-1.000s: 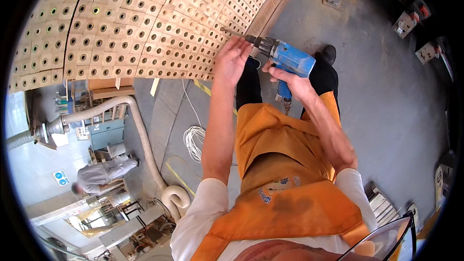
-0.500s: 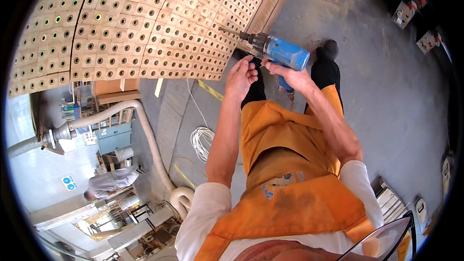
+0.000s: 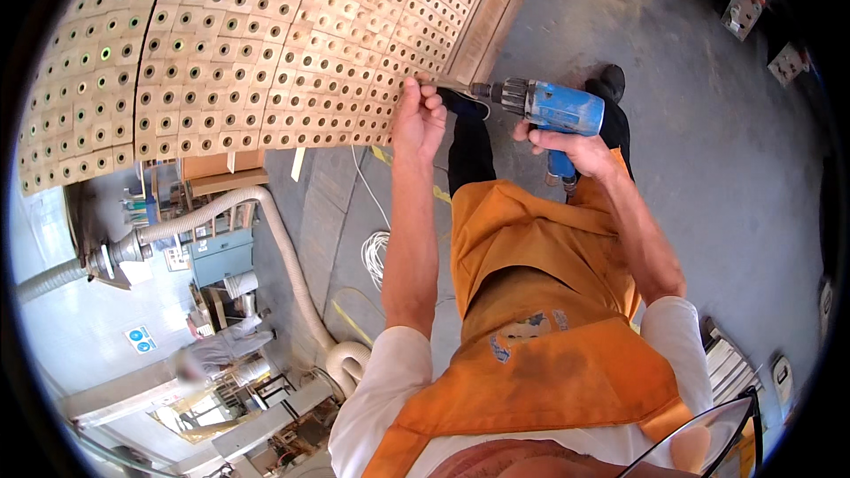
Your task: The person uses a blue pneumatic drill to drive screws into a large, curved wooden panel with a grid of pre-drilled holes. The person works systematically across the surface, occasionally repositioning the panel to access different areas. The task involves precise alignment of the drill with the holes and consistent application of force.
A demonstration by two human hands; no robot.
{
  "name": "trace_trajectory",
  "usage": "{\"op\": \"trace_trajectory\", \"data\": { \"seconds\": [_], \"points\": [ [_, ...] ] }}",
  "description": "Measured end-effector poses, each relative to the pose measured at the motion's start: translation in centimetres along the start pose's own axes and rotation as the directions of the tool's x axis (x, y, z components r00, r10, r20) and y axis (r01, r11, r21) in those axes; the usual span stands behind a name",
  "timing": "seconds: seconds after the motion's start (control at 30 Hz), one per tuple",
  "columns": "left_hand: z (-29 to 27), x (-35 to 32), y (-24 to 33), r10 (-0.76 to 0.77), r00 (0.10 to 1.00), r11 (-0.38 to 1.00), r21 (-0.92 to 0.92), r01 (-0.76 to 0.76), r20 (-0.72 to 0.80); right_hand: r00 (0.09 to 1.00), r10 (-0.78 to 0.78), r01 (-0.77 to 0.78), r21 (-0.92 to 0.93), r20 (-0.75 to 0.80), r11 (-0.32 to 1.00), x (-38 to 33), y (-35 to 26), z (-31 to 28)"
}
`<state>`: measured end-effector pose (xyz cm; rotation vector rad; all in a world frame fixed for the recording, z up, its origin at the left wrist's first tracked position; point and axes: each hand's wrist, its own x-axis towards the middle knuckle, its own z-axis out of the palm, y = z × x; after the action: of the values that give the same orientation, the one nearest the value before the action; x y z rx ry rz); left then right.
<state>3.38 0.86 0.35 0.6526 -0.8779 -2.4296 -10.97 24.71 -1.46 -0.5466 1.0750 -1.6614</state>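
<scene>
My right hand (image 3: pixel 577 149) is wrapped round the handle of a blue power drill (image 3: pixel 567 108), held level with its chuck toward the wooden blocks. A long thin bit (image 3: pixel 456 86) reaches left from the chuck. Near the bit's tip, my left hand (image 3: pixel 420 124) is raised with thumb and fingers drawn together at the face of the stacked wooden blocks (image 3: pixel 345 93). What those fingers pinch, if anything, is too small to make out. Rows of round holes cover the blocks, many with dark metal rings in them; others look like bare wood.
A coiled white cable (image 3: pixel 374 257) lies on the grey floor at left. Beyond it runs a beige ribbed hose (image 3: pixel 288 252). Another person (image 3: pixel 226 350) bends near a cluttered workbench at far left. Metal boxes (image 3: pixel 744 13) stand along the right edge.
My left hand has moved left and up to the block face, its fingers now at the bit's tip. The drill has shifted right and slightly down, still in my right hand.
</scene>
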Motion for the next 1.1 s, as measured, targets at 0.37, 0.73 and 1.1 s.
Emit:
{"op": "trace_trajectory", "data": {
  "seconds": [0.37, 0.73, 1.1],
  "points": [
    [3.0, 1.2, 1.3, -0.064, 0.989, 0.819, 0.559, 0.127, -0.131, 0.999, 0.001, 0.002, 0.077, -0.036, 0.997, -0.2, 1.4, -1.3],
    [4.0, 4.0, 0.5, 0.056, 0.995, 0.968, 0.248, -0.032, -0.087, 0.983, -0.069, 0.079, 0.054, -0.172, 0.995, 1.9, 1.5, 2.5],
    [3.0, -0.3, -2.1, -0.165, 0.981, 0.943, 0.276, 0.187, -0.099, 0.986, -0.113, 0.114, 0.005, -0.119, 0.993, 4.6, 0.5, 2.7]
  ]
}}
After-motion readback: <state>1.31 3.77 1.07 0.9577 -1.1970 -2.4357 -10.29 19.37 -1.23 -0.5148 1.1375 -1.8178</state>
